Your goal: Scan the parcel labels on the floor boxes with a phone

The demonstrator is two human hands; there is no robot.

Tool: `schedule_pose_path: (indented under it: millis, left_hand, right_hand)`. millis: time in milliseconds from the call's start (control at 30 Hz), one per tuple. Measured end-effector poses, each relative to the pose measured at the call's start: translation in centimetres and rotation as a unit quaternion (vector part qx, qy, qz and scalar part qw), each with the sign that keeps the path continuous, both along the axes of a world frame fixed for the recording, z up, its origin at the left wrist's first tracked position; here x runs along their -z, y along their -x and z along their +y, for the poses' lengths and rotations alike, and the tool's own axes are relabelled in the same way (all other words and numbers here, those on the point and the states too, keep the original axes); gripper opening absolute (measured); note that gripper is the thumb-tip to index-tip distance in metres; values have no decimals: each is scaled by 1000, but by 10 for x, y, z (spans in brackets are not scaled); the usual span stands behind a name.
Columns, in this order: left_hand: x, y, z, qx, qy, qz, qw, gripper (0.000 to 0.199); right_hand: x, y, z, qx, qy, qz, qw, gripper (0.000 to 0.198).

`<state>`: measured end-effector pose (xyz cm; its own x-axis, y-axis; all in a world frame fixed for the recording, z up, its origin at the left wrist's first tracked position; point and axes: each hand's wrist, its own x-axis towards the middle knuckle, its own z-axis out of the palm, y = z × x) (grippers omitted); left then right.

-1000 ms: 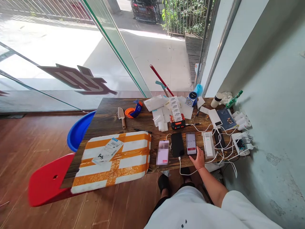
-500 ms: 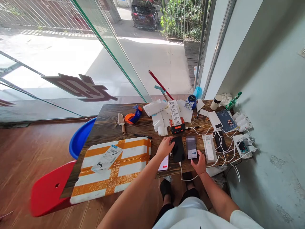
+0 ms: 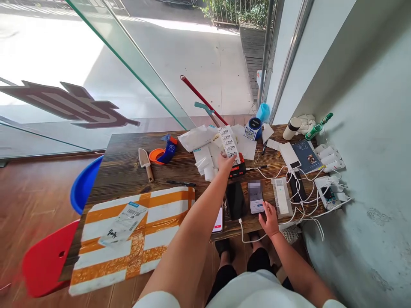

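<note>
My left hand (image 3: 226,163) is over the lower end of a strip of numbered paper labels (image 3: 228,139), its fingers apart at the strip's edges. Whether the fingertips touch the paper cannot be made out. The strip rises from a small black and orange label printer (image 3: 237,170), partly hidden by the hand. My right hand (image 3: 269,219) has its fingers spread at the lower right corner of a phone (image 3: 256,197) with a lit screen. Between my arms lies a black phone (image 3: 235,200) with a white cable plugged in. My left forearm partly covers another lit phone (image 3: 218,221).
A taped white board (image 3: 135,233) covers the table's near left. A brown-handled knife (image 3: 146,164), a blue and orange tape dispenser (image 3: 163,152) and a pen (image 3: 180,183) lie behind it. White cables (image 3: 303,192) tangle at right. Loose papers (image 3: 205,149) and a blue jar (image 3: 253,129) sit at the back.
My left hand has moved from the black phone forward to the label strip at the printer. My right hand stays by the lit phone. The view has tilted down and shifted right.
</note>
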<state>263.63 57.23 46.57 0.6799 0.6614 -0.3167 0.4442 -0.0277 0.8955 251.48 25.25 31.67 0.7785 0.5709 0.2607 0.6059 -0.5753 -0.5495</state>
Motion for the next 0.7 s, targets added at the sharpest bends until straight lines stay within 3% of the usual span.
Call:
schedule_pose_path:
  millis: [200,433,567,700]
  left_hand:
    - [-9,51,-10,52,97,-64,992,73]
    - [-19,153,-40,116,105,-81,984,45]
    - [-13,185,-51,62,126,-91,986,48]
    - [-15,187,-58,9,168,-96,981,51]
  right_hand:
    - [-14,-25,23,-2,43,-2,999,60]
    - [-19,-67,58,-2,107,8,994,54]
    - [-19,-77,63,2,136,13,991,48]
    - [-18,-85,66,11,155,22,988,54]
